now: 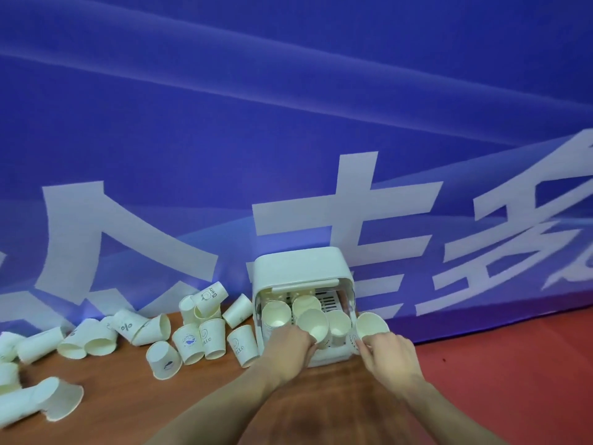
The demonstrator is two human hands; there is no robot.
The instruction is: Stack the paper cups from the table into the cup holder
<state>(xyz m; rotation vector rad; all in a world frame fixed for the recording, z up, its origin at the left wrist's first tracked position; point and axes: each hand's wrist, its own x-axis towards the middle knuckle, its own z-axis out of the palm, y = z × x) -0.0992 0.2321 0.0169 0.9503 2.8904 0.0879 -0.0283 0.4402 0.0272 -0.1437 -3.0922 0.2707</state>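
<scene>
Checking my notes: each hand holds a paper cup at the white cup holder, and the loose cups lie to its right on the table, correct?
Not quite. The head view shows the loose cups lying left of the cup holder, not right. The rest holds.

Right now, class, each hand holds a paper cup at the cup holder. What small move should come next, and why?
Probably the left hand should ease its cup down into the cup holder. That cup already sits over the open front among the cups inside, while the right hand holds its cup just outside the holder's right edge, so it likely goes second.
</scene>
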